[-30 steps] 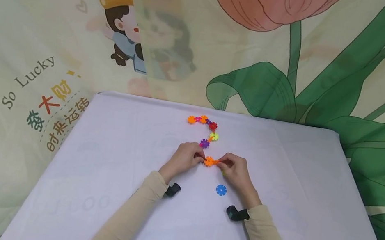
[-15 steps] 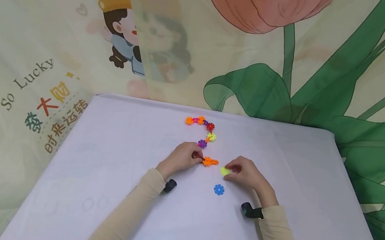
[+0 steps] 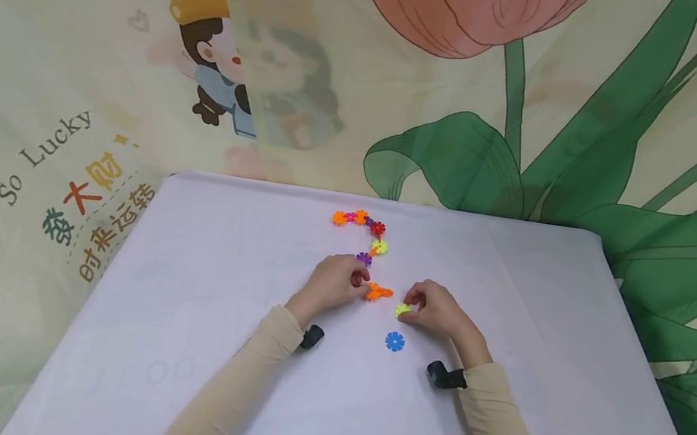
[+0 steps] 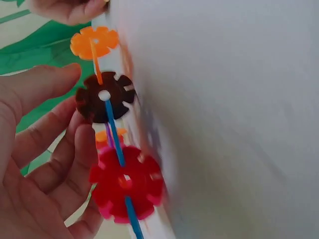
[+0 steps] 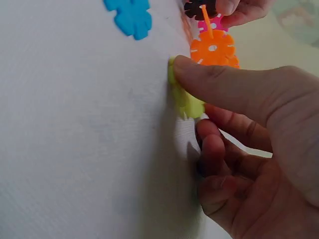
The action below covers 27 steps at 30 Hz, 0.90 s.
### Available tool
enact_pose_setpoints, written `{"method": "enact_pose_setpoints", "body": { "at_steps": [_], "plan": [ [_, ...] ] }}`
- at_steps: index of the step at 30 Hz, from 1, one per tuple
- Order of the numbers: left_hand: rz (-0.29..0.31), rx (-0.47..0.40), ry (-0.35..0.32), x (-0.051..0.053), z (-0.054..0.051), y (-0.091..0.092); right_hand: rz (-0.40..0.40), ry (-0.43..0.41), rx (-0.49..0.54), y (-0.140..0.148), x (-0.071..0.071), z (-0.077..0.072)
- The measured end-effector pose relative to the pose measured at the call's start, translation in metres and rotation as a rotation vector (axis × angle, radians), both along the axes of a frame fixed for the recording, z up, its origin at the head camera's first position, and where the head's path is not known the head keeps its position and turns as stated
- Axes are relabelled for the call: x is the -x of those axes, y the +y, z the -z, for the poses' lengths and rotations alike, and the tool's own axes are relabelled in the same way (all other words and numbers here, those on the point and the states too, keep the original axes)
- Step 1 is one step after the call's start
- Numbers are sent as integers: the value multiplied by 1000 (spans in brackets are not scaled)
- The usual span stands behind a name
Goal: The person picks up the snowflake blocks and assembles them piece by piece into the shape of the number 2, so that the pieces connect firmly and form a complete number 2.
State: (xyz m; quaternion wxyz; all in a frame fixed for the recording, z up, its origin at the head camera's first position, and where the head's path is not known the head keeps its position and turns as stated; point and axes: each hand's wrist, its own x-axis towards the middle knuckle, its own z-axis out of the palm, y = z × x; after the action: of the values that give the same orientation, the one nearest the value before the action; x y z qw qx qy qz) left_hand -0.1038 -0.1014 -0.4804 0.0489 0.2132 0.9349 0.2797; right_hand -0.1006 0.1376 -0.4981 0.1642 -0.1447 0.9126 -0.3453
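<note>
My left hand holds the near end section of a chain of slotted plastic snowflake discs, fingers curled at the edge of a dark brown snowflake disc. In the left wrist view a flat orange disc joins it through an orange disc seen edge-on. A red disc follows along the chain, linked by a blue one on edge. My right hand pinches a yellow-green snowflake disc between thumb and fingers, close to the table and apart from the chain. Part of the chain is hidden behind the left hand.
A loose blue snowflake disc lies nearer me on the white tabletop. Beyond my left hand the chain curves away, with a purple disc, a red disc and orange ones. A printed cloth hangs behind the table.
My right hand has let go of the orange end of the chain, moved right and picked up the yellow-green disc, then shifted slightly left. My left hand stays at the chain.
</note>
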Motion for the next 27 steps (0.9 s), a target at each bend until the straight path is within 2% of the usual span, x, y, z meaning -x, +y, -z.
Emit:
{"method": "enact_pose_setpoints", "body": {
  "at_steps": [2, 6, 9, 13, 21, 24, 27],
  "plan": [
    [1, 5, 7, -1, 0, 5, 39, -41, 57, 0, -1, 1],
    [23, 42, 16, -2, -1, 16, 190, -138, 290, -1, -2, 5],
    [40, 76, -9, -3, -2, 23, 279, -193, 424, -3, -2, 8],
    [55, 67, -37, -1, 1, 25, 306, -220, 474, -5, -1, 11],
    [92, -62, -31, 4, 9, 22, 449, -364, 552, -6, 5, 14],
    [111, -73, -13, 6, 10, 22, 486, -380, 558, -9, 6, 12],
    [104, -67, -12, 7, 11, 22, 513, -375, 558, -12, 8, 10]
  ]
}}
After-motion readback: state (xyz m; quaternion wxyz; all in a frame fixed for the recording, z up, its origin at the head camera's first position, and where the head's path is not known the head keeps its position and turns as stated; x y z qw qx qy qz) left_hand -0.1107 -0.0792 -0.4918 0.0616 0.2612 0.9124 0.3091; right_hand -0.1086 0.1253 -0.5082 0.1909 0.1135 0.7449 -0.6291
